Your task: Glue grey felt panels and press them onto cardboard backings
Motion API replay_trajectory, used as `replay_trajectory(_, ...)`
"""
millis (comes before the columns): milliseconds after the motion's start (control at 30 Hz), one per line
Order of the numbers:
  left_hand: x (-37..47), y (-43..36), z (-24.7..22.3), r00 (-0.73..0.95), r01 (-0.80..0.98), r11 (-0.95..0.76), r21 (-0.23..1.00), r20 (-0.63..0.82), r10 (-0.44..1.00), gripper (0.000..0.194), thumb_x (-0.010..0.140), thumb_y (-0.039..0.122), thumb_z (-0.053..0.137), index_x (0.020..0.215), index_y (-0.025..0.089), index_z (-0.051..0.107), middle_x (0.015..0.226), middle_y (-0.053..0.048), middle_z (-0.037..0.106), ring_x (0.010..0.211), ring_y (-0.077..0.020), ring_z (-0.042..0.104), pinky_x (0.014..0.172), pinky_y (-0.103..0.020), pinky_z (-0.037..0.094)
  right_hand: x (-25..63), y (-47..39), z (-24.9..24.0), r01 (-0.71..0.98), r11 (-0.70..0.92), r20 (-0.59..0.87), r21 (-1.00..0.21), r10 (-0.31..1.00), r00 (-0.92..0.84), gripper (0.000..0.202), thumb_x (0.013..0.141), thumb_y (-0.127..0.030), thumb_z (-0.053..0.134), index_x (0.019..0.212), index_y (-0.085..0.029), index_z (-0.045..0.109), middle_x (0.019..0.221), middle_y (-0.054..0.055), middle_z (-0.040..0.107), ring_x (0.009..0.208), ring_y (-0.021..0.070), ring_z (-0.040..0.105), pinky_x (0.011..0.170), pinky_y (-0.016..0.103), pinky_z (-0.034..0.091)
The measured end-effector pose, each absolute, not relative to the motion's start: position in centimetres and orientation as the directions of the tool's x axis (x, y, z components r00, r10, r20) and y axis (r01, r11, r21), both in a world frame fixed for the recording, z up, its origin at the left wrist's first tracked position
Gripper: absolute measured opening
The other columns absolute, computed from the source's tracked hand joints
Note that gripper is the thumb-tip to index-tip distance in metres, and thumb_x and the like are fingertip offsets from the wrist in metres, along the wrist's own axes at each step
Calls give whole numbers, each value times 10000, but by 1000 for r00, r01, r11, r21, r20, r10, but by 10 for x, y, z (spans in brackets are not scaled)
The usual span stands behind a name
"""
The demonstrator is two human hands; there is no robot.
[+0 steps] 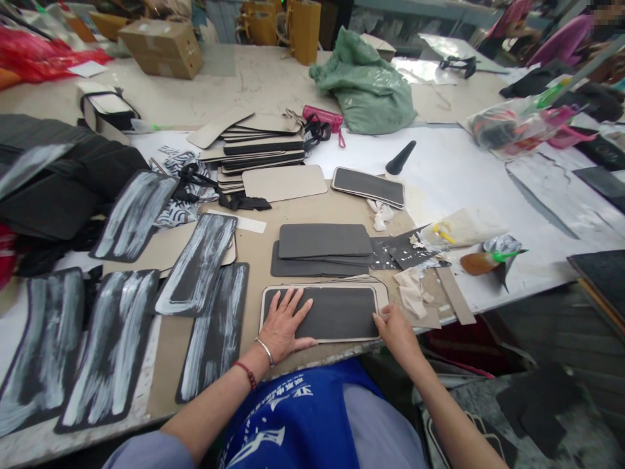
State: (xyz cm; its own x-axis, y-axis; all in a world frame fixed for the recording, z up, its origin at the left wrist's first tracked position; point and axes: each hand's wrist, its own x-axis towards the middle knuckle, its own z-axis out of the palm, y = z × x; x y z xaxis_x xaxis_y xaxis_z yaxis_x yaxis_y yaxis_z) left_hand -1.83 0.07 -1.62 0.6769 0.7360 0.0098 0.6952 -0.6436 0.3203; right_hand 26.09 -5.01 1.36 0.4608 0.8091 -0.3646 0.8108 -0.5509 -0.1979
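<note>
A dark grey rounded panel (339, 314) lies on a slightly larger beige backing board (382, 298) at the table's front edge. My left hand (284, 326) rests flat on the panel's left part, fingers spread. At the right end, my right hand (396, 329) has thumb and fingers closed at the panel's corner; whether they grip panel or board is hidden. Just behind is a stack of plain dark grey panels (325, 241). Several black panels streaked with white glue (114, 345) lie to the left, some overlapping.
Beige boards (263, 140) are piled farther back beside a finished-looking framed panel (368, 187). A black cone (401, 157), a green plastic bag (364, 85) and a glue bottle (481, 262) stand around. Scraps (415, 290) lie at right; a cardboard box (161, 49) is at the back left.
</note>
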Motion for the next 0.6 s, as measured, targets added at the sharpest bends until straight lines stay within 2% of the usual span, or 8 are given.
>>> replay_trajectory(67, -18, 1, -17, 677, 693, -642, 328, 11, 736, 809, 694, 695, 429, 1335, 207, 348, 1413, -179, 290, 1313, -351, 192, 1034, -547, 122, 265, -50, 11, 763, -581, -370, -285, 801, 471, 223, 763, -325, 481, 915, -163, 494, 684, 26, 576, 699, 190, 566, 638, 278, 366)
replay_trajectory(200, -18, 2, -15, 670, 693, -629, 352, 5, 742, 824, 684, 705, 429, 1338, 211, 341, 1417, -176, 284, 1314, -352, 185, 1035, -550, 118, 276, -48, 5, 655, -595, -413, -466, 801, 435, 251, 689, -440, 478, 699, -189, 480, 576, 2, 534, 580, 171, 533, 565, 271, 371)
replay_trajectory(333, -18, 3, -11, 669, 700, -613, 366, -35, 743, 846, 676, 725, 407, 1343, 209, 330, 1421, -177, 274, 1317, -356, 172, 1033, -562, 124, 279, -46, 2, 660, -495, -400, -565, 864, 306, 412, 652, -601, 404, 491, -226, 342, 441, -36, 371, 470, 135, 417, 481, 260, 302)
replay_trajectory(467, -17, 2, -6, 657, 720, -592, 363, -80, 750, 859, 673, 741, 377, 1350, 216, 312, 1429, -170, 260, 1318, -355, 170, 1033, -570, 129, 272, -44, 14, 675, -406, -289, -616, 914, 286, 438, 650, -625, 383, 484, -233, 281, 456, -46, 306, 469, 120, 348, 481, 261, 285)
replay_trajectory(600, -8, 3, 1, 640, 735, -571, 366, -98, 762, 826, 673, 732, 394, 1340, 251, 327, 1430, -154, 265, 1319, -374, 147, 1021, -606, 105, 282, -45, 31, 639, -386, -280, -666, 923, 265, 434, 703, -604, 401, 518, -225, 296, 500, -47, 313, 494, 114, 347, 486, 249, 301)
